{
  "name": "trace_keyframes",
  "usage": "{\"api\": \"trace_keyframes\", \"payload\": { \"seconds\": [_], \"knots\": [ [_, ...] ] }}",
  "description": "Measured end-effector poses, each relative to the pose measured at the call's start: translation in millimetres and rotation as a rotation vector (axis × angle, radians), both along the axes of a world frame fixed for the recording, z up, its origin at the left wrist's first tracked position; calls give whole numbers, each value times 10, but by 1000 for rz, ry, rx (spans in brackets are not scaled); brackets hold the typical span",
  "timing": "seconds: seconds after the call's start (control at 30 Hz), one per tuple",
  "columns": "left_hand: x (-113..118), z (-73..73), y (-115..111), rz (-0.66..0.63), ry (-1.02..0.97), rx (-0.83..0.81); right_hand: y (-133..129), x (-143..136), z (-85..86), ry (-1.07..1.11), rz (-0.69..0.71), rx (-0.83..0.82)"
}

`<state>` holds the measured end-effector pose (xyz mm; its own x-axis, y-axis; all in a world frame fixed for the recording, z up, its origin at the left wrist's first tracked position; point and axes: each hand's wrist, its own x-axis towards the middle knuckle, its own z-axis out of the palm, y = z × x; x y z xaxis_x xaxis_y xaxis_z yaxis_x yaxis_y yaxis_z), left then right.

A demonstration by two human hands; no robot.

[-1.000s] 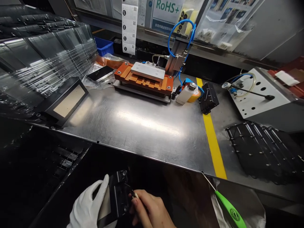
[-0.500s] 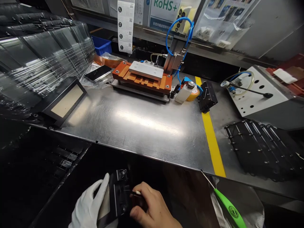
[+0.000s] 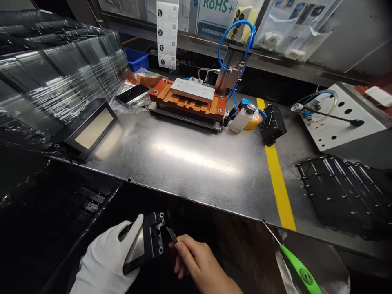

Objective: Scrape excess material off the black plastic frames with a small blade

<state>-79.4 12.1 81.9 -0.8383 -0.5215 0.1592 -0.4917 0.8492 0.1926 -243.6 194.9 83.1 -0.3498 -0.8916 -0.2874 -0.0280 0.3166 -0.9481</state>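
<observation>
My left hand, in a white glove, grips a black plastic housing with a pale panel on its face, below the table's front edge. The housing's end, with metal-ringed holes at its corners, faces right. Bare, my right hand pinches a small knife with a pointed metal blade. The blade's tip points up and left, close to the housing's end but apart from it. Most of the knife's handle is hidden in my fingers.
An orange fixture stands at the back of the metal table. Another black housing lies at left beside stacked plastic trays. A green-handled tool hangs at the front edge. Black parts lie at right.
My right hand has drawn the knife back from the housing's end, so its blade now shows. The housing has turned slightly in my left hand. The whole view has shifted a little.
</observation>
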Motion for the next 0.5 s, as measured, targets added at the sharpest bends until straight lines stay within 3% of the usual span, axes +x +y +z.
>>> {"api": "trace_keyframes", "payload": {
  "seconds": [0.17,0.33,0.5],
  "knots": [
    [-8,39,-13,-102,-3,-53,-85,104,-98,125,-38,-88],
    [-25,33,48,-122,7,-20,-27,99,-12,252,16,-159],
    [-53,111,41,-113,-7,-26,37,23,130,55,16,13]
  ]
}}
